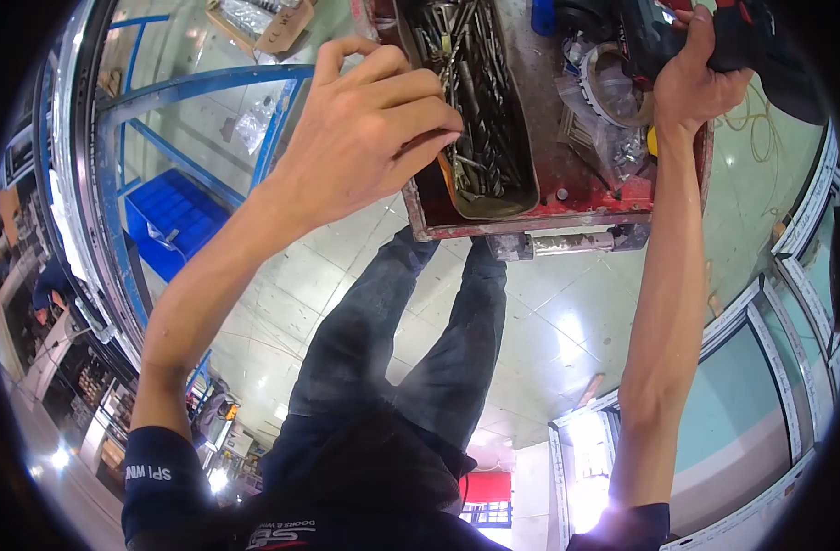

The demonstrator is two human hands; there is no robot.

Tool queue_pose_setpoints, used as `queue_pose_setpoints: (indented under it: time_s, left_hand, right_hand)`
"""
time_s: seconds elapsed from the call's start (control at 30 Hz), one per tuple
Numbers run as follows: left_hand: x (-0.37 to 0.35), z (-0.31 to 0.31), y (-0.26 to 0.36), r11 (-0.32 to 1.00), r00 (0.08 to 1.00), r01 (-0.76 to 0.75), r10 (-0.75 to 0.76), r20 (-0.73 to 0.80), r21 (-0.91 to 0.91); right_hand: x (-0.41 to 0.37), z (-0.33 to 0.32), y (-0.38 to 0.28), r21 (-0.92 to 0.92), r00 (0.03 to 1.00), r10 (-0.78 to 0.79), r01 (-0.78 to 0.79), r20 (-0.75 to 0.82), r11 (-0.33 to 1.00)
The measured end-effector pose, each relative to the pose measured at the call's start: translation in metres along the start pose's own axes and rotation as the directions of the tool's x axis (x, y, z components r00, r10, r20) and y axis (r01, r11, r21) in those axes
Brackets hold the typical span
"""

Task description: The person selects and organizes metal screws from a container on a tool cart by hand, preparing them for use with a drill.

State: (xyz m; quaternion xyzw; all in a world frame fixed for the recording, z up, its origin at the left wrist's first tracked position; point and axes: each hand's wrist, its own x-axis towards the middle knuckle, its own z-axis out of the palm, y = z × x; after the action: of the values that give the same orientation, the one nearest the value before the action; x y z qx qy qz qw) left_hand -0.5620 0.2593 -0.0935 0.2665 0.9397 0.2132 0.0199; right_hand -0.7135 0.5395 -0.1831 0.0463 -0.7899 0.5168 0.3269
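Note:
My left hand (pixel 379 115) is over the left side of a long metal tray (pixel 495 209) full of drill bits (pixel 480 101). Its fingers are bent, with thumb and forefinger pressed together at the tray's edge; whatever they may hold is too small to make out. My right hand (pixel 700 87) is wrapped around a dark power drill (pixel 645 37) with red parts, at the upper right. Part of the drill runs out of the picture's top edge. The tray rests on a worn red cart top (pixel 553 151).
A roll of tape (pixel 590 78) and plastic bags of small parts (pixel 622 151) lie on the cart between my hands. A blue metal frame (pixel 200 87), a blue bin (pixel 168 220) and a cardboard box (pixel 273 32) are on the left. Window frames (pixel 778 367) lean at right.

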Motion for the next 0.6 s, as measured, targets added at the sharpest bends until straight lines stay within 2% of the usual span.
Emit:
queue_pose_setpoints:
  time_s: [0.07, 0.17, 0.27, 0.37, 0.47, 0.57, 0.6]
  left_hand:
    - [0.003, 0.003, 0.004, 0.997, 0.997, 0.069, -0.070, -0.017, -0.046]
    - [0.011, 0.016, 0.003, 0.999, 0.999, -0.033, 0.033, 0.004, 0.011]
    - [0.020, 0.025, 0.001, 0.986, 0.992, -0.129, 0.130, 0.002, 0.103]
    - [0.020, 0.036, -0.008, 0.972, 0.966, -0.192, 0.211, -0.147, 0.133]
    - [0.022, 0.028, -0.016, 1.000, 0.981, -0.015, 0.017, -0.193, 0.010]
    - [0.021, 0.019, -0.021, 0.999, 0.992, 0.025, -0.022, -0.124, 0.027]
    - [0.020, 0.017, -0.022, 0.997, 0.998, 0.005, 0.001, -0.067, 0.082]
  right_hand:
    - [-0.001, -0.002, 0.001, -0.027, 1.000, 0.001, -0.001, 0.004, 1.000]
    - [-0.001, 0.002, -0.007, 0.019, 0.997, 0.072, -0.072, -0.003, 0.997]
    - [0.000, 0.001, -0.006, 0.020, 0.998, 0.070, -0.070, 0.007, 0.997]
    - [0.000, 0.001, 0.002, 0.017, 1.000, -0.021, 0.021, -0.002, 1.000]
    - [-0.001, 0.001, -0.003, 0.011, 0.998, 0.057, -0.057, 0.001, 0.998]
    - [-0.001, 0.002, -0.003, 0.045, 1.000, 0.029, -0.028, -0.012, 0.999]
    - [-0.001, 0.001, -0.002, 0.050, 0.999, 0.031, -0.031, -0.009, 0.998]
